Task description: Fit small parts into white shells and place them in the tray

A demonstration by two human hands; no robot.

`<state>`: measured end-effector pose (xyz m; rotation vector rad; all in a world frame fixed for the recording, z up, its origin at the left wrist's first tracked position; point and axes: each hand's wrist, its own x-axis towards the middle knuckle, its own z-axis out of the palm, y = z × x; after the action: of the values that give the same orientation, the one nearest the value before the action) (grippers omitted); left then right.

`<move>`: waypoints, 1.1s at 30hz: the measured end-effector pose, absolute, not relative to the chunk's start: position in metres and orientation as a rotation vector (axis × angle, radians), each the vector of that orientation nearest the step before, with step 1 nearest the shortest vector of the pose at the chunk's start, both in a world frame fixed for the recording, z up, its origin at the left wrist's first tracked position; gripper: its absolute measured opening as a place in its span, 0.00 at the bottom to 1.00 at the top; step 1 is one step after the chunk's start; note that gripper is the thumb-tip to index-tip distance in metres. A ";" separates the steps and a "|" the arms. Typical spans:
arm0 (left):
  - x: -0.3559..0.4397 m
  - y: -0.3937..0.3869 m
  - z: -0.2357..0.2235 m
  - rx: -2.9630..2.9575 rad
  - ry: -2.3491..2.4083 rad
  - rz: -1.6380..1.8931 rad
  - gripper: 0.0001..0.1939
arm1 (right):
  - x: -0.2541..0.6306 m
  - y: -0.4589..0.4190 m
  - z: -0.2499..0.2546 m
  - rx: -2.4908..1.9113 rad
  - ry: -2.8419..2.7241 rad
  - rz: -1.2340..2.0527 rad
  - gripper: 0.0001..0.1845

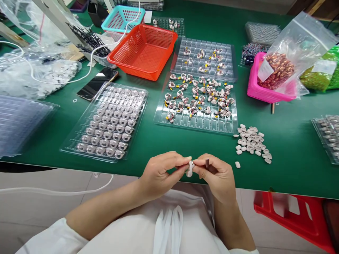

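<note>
At the table [148, 141], left fingers [180, 161] pinch an earbud [190, 170] (white); right fingers [201, 162] likewise.

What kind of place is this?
Probably a workshop or factory: a clear tray holds rows of matching parts, a pile of small pale pieces lies on the green table, and the left hand pinches a white piece.

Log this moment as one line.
left hand: pinching white earbud | right hand: at same earbud, gripping brown stick | nearby: loose white caps

earpiece [190, 170]: smooth plastic; tray [196, 123]: glossy plastic; sleeve [57, 238]: matt cloth
</note>
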<state>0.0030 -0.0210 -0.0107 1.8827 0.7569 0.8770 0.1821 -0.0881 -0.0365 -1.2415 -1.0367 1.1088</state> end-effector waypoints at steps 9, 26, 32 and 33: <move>-0.002 -0.023 -0.018 2.060 0.576 0.913 0.17 | 0.192 -0.091 -0.035 -1.318 -1.128 1.215 0.05; 0.003 -0.029 -0.013 1.964 0.619 0.903 0.14 | 0.196 -0.093 -0.036 -1.270 -1.169 1.209 0.07; 0.005 -0.030 -0.013 1.928 0.658 0.932 0.11 | 0.198 -0.093 -0.036 -1.303 -1.185 1.230 0.05; 0.005 -0.031 -0.014 1.929 0.657 0.941 0.12 | 0.198 -0.093 -0.036 -1.310 -1.189 1.237 0.05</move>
<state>0.0048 -0.0305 -0.0139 1.9293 0.6567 0.9414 0.1976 -0.0930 -0.0361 -1.3099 -1.1893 1.2368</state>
